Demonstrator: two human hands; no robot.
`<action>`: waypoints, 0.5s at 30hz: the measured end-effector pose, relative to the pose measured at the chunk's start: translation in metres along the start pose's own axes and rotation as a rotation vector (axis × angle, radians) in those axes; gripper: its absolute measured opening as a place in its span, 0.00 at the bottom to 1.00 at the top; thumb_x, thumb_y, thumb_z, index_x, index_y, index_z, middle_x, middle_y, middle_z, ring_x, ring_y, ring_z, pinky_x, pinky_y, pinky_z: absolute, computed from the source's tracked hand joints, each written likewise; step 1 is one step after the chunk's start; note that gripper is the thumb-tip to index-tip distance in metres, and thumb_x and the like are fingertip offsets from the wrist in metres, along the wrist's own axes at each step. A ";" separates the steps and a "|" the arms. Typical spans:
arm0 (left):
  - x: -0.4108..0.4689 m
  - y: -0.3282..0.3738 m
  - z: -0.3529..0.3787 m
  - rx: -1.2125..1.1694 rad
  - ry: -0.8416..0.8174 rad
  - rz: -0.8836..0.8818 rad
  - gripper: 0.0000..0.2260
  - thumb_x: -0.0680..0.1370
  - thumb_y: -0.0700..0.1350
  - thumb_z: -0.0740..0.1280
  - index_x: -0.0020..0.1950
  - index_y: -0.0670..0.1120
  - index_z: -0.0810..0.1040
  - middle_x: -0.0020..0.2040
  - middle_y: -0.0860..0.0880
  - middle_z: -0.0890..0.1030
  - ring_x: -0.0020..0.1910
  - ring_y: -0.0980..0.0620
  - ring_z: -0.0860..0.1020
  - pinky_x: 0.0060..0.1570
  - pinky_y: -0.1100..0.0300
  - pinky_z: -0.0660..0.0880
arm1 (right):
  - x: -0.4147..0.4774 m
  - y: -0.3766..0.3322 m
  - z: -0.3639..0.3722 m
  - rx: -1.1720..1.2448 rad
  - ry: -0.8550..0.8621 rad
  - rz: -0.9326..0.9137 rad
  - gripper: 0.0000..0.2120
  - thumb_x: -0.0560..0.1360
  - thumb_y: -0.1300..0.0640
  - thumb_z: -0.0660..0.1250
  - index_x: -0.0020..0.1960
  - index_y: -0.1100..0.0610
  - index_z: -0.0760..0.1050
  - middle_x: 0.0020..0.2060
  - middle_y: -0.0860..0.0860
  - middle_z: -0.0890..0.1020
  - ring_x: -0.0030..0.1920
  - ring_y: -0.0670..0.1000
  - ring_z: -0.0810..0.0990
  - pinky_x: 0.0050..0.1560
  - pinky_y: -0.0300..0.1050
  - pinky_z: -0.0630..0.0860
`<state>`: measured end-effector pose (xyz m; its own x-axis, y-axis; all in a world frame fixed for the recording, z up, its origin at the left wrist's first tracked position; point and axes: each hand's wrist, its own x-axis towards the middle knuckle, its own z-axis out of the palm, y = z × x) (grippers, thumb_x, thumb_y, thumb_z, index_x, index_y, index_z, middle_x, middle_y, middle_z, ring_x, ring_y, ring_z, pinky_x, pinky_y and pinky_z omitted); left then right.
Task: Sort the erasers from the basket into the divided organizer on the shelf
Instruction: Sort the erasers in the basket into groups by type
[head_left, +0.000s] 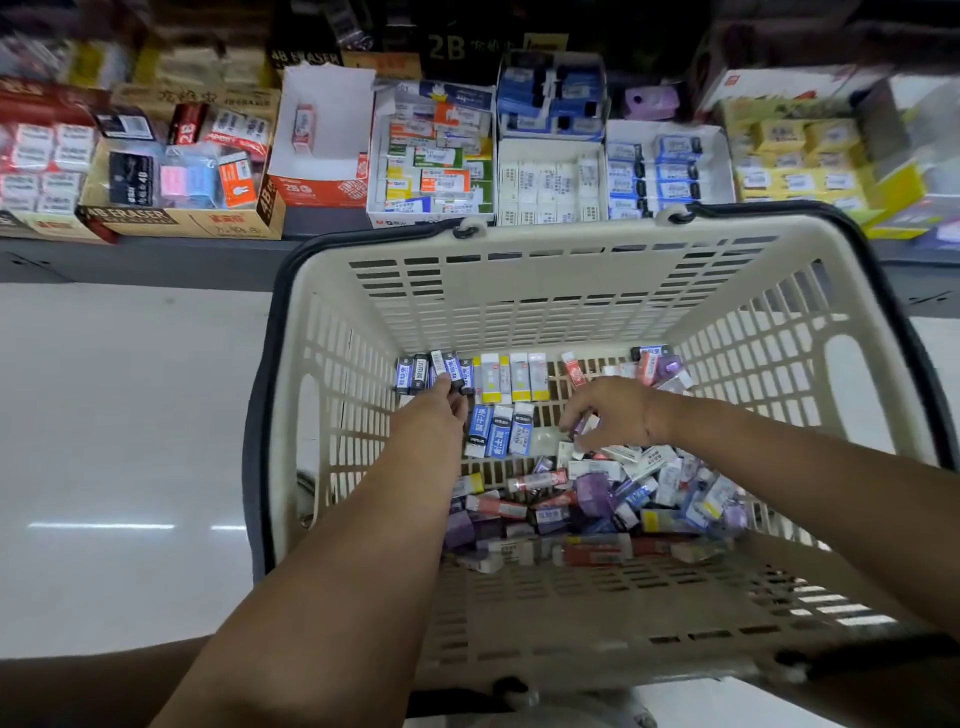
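A cream plastic basket (519, 291) with a dark rim sits below me, and both my hands are inside it. Its floor holds several erasers: neat rows of dark blue (415, 371), yellow-banded white (511, 376) and blue-white ones (501, 431) at the back, and a loose mixed pile (597, 504) at the front right. My left hand (436, 410) pinches a dark blue eraser (449, 366) in the back-left row. My right hand (613, 413) curls over the pile's top, fingers around a small pale eraser (584, 428). The divided organizer (550, 179) on the shelf behind holds sorted erasers.
Open cardboard display boxes of erasers line the shelf: a brown 4B box (182, 208) at left, an orange-white box (319, 156) nearly empty, a yellow-eraser box (800, 156) at right. A dark shelf edge (130, 260) runs below them. Pale glossy floor (130, 441) lies to the basket's left.
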<state>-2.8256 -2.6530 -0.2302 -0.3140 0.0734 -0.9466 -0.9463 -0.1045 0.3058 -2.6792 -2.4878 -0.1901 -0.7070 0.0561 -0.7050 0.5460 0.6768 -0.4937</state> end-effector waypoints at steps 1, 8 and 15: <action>0.002 -0.001 0.001 -0.029 0.003 0.030 0.11 0.81 0.41 0.64 0.61 0.38 0.75 0.58 0.44 0.79 0.46 0.53 0.79 0.37 0.64 0.79 | -0.001 0.004 0.003 -0.076 -0.015 -0.022 0.14 0.72 0.57 0.73 0.57 0.56 0.79 0.54 0.48 0.79 0.54 0.45 0.74 0.53 0.36 0.69; -0.037 -0.038 -0.003 1.017 -0.075 0.546 0.10 0.77 0.50 0.69 0.46 0.42 0.82 0.47 0.50 0.81 0.44 0.52 0.77 0.49 0.60 0.71 | -0.004 0.011 0.000 -0.457 -0.082 -0.076 0.24 0.71 0.52 0.73 0.65 0.48 0.72 0.62 0.48 0.70 0.63 0.51 0.68 0.63 0.44 0.62; -0.050 -0.077 0.013 1.505 -0.539 0.512 0.16 0.76 0.44 0.71 0.60 0.39 0.79 0.61 0.43 0.79 0.59 0.46 0.77 0.59 0.58 0.71 | -0.016 0.022 0.010 -0.404 0.001 -0.091 0.25 0.71 0.59 0.72 0.66 0.53 0.71 0.64 0.50 0.68 0.61 0.53 0.72 0.61 0.47 0.71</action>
<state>-2.7379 -2.6354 -0.2051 -0.2785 0.6764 -0.6819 0.1298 0.7300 0.6711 -2.6511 -2.4809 -0.1944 -0.7450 -0.0168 -0.6668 0.2608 0.9127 -0.3144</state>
